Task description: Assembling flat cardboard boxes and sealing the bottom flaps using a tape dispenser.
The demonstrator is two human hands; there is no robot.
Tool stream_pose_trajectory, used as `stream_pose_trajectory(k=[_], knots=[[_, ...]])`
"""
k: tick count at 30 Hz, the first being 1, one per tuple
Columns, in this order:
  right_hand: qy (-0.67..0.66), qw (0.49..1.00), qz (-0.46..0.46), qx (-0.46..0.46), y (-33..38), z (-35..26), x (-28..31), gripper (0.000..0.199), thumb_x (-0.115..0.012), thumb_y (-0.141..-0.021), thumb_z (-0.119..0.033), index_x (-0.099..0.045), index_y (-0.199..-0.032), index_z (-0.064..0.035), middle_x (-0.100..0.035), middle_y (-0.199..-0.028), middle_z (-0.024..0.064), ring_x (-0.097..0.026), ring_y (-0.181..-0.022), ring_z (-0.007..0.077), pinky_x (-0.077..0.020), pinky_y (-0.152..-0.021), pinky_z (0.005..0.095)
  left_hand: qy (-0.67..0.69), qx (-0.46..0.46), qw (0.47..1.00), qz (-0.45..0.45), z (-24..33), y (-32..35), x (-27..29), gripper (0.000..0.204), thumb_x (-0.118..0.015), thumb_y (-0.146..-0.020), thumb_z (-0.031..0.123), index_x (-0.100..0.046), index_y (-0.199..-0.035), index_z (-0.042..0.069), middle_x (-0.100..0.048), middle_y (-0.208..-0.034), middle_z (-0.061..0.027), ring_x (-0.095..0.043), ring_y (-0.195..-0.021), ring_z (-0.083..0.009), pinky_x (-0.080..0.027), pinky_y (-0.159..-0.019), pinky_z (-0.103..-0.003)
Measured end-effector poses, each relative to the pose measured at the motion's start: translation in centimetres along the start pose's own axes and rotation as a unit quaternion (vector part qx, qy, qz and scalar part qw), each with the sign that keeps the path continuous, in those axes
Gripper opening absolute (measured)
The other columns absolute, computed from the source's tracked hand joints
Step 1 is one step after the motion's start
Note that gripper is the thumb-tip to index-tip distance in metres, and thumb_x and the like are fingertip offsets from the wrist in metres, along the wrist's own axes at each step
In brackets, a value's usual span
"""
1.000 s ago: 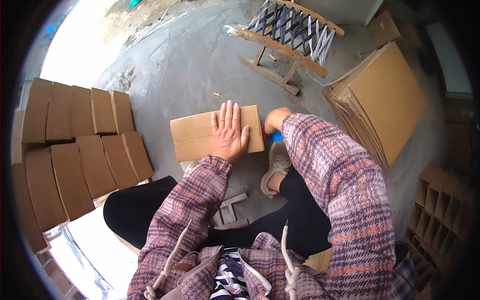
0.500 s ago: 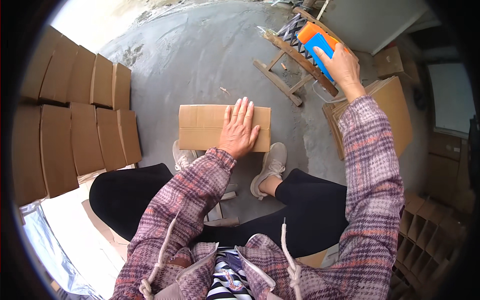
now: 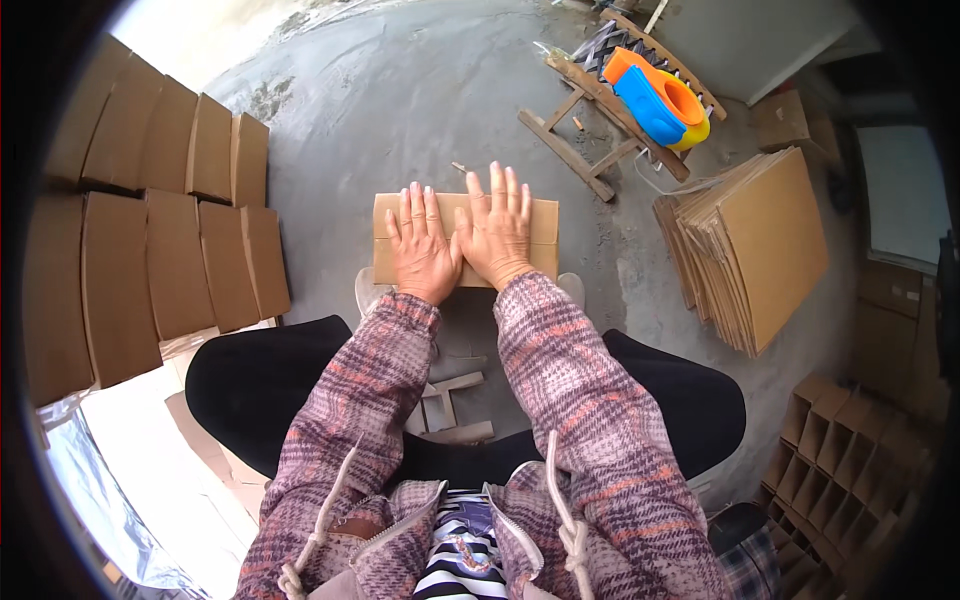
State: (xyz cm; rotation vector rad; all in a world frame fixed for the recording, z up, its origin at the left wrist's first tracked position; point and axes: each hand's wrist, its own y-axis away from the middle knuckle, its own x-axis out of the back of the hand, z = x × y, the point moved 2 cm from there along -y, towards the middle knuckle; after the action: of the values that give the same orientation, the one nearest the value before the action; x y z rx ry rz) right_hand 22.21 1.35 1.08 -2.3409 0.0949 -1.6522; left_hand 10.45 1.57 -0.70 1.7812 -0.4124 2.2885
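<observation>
A closed brown cardboard box [image 3: 545,225] stands between my feet, a seam running along its top. My left hand [image 3: 425,250] lies flat on the left part of that top, fingers stretched away from me. Beside it, thumbs close together, my right hand [image 3: 495,225] presses flat with its fingers spread. Neither hand grips anything. At the upper right, an orange, blue and yellow tape dispenser [image 3: 655,105] rests on a wooden stool [image 3: 590,90] with a woven strap seat.
Stacked cardboard boxes [image 3: 175,265] line the left side. Flattened cardboard sheets [image 3: 770,250] lean in a pile on the right. Cardboard dividers [image 3: 830,450] stand at the lower right. Below my hands is a small wooden frame [image 3: 450,400] on the grey floor [image 3: 350,120].
My right hand has let go of the tape dispenser, leaving it on the stool, and has come down onto the box beside my left hand. The left hand has stayed on the box.
</observation>
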Motion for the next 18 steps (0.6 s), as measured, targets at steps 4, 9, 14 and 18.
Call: stream_pose_trajectory(k=[4,9,14,18], knots=[[0.040,0.968,0.082,-0.233,3.1,6.4,-0.2,0.059,-0.043,-0.094,-0.034,-0.026,-0.143,-0.0057,-0.026,-0.146,0.0199,-0.026,-0.133,0.0369,-0.0207,-0.110,0.0453,-0.037,0.047,0.996,0.066,-2.7,0.0,0.6,0.066,-0.041,-0.093,0.037,-0.022,-0.141,-0.004,-0.021,-0.148,-0.0219,-0.018,-0.139,-0.0340,-0.014,-0.111,-0.049],[-0.535,0.746,0.043,-0.395,4.3,9.6,-0.5,0.061,-0.028,-0.099,-0.044,-0.020,-0.145,-0.0060,-0.024,-0.148,0.0159,-0.024,-0.136,0.0272,-0.0214,-0.111,0.0345,0.191,0.116,0.972,0.068,-6.7,-1.0,0.9,0.061,-0.042,-0.096,0.031,-0.021,-0.141,-0.005,-0.022,-0.147,-0.0244,-0.025,-0.135,-0.0356,-0.025,-0.109,-0.038],[-0.709,0.598,0.030,-0.373,5.0,10.8,-2.0,0.063,-0.021,-0.098,-0.049,-0.018,-0.146,-0.0073,-0.021,-0.151,0.0129,-0.022,-0.137,0.0225,-0.0191,-0.112,0.0341,0.631,0.293,0.711,-0.105,-9.8,-1.0,-1.1,0.057,-0.035,-0.098,0.043,-0.031,-0.142,0.007,-0.042,-0.138,-0.0105,-0.041,-0.125,-0.0189,-0.033,-0.103,-0.029],[-0.724,0.553,0.024,-0.411,5.3,12.1,-4.4,0.063,-0.024,-0.098,-0.048,-0.018,-0.146,-0.0084,-0.018,-0.152,0.0123,-0.020,-0.138,0.0222,-0.0177,-0.113,0.0349,0.724,0.355,0.569,-0.162,-11.1,-0.2,-4.6,0.060,-0.031,-0.097,0.051,-0.044,-0.134,0.007,-0.051,-0.129,-0.0093,-0.049,-0.117,-0.0187,-0.039,-0.098,-0.030]])
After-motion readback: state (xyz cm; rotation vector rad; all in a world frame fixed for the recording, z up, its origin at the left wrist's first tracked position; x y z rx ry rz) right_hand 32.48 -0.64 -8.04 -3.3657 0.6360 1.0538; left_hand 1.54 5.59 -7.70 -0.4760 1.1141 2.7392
